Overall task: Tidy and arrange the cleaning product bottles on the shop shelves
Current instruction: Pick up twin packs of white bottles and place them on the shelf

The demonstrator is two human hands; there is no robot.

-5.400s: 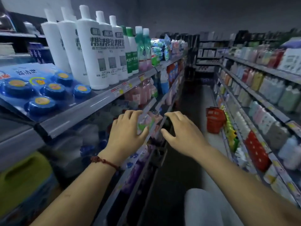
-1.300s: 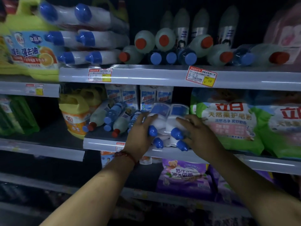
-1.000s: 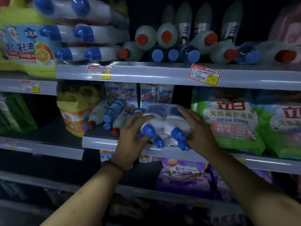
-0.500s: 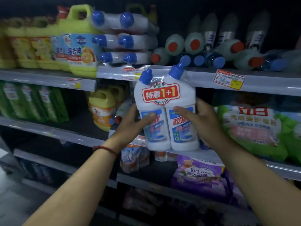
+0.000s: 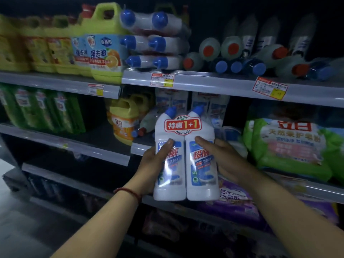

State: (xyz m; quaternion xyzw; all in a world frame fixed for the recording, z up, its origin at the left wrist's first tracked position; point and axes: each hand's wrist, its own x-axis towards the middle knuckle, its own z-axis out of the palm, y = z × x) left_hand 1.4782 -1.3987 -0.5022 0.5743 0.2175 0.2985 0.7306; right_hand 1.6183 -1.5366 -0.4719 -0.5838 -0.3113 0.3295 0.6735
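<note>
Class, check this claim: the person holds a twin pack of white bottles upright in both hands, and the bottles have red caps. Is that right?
Not quite. The caps are blue, not red, as the head view shows. The rest stands: the left hand and right hand hold the twin pack of white bottles upright.

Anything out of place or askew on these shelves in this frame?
Yes. On the upper shelf the red- and blue-capped bottles lie on their sides in a loose heap, caps outward, not standing. On the middle shelf a lone bottle lies tipped beside the yellow jug. The twin pack is upright, held between the left hand and right hand.
</note>
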